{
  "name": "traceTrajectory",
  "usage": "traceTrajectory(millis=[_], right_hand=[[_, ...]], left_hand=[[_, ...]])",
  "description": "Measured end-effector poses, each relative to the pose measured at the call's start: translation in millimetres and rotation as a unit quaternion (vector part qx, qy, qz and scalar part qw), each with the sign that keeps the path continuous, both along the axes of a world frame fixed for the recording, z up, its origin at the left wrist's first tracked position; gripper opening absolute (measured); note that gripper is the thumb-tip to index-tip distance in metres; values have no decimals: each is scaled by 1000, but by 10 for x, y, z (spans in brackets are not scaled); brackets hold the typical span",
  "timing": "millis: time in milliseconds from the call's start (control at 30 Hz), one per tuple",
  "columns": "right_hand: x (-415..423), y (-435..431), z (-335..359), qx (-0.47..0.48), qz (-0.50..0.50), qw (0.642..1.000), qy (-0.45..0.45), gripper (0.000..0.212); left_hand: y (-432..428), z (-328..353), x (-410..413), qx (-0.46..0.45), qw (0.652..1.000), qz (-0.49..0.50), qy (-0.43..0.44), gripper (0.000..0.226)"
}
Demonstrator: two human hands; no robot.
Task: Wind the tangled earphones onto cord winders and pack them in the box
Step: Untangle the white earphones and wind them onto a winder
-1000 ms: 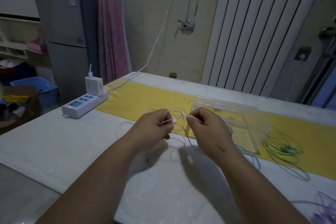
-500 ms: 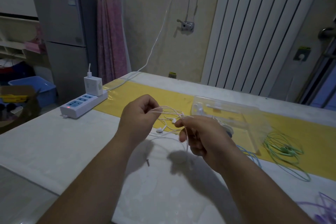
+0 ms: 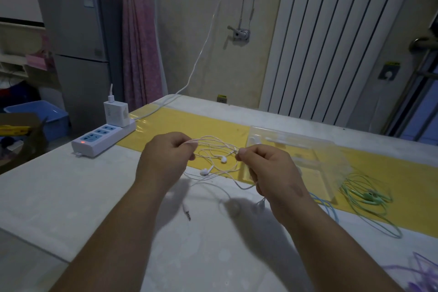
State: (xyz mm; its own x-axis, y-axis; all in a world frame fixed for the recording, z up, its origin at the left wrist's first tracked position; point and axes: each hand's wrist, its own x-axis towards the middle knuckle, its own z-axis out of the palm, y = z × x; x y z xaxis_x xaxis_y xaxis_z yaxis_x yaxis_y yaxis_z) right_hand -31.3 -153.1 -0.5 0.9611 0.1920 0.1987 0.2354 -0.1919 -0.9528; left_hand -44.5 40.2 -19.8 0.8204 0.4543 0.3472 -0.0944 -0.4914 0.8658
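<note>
Above the middle of the counter (image 3: 71,197), we hold the tangled white earphones (image 3: 223,160) stretched between both grips. Our left grip (image 3: 166,159) pinches a bundle of strands, and our right grip (image 3: 267,173) pinches the tangle's other side, its fingers curled. Two earbuds show between them, and the jack plug (image 3: 187,213) lies on the counter below. The clear box (image 3: 331,161) sits just behind our right grip, with green earphones (image 3: 365,194) beside it toward the right edge.

I see white earphones (image 3: 222,159), a pale, faintly mottled table (image 3: 71,197) with a broad yellow band (image 3: 189,123), a clear box (image 3: 296,147), mint-green earphones (image 3: 369,197), a light blue cord (image 3: 329,208), a purple cord (image 3: 422,270), and a white power strip (image 3: 94,147) with blue sockets.
</note>
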Motion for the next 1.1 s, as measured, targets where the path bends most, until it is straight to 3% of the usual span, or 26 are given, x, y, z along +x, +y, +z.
traceTrajectory(millis=[100,467,600,700,900,1100], right_hand=[[-4,-6,7,-11,17,1000,14,18],[-18,2,-3,-29,41,999,0,16],[-11,19,-16,-16,35,999,9,23],[-23,9,-3,-14,45,999,17,26],[-29,-11,19,-22,46,999,5,23],[0,-28,38,-12,16,999,-31,17]], left_hand=[[-19,-11,4,-5,999,-44,23,20],[-190,-4,-70,73,977,-184,-77,5],[-155,17,-63,61,986,-111,-103,19],[-130,41,-40,-7,991,-6,-135,18],[-31,33,-37,-61,966,148,-202,9],[-12,13,-24,10,987,139,-78,11]])
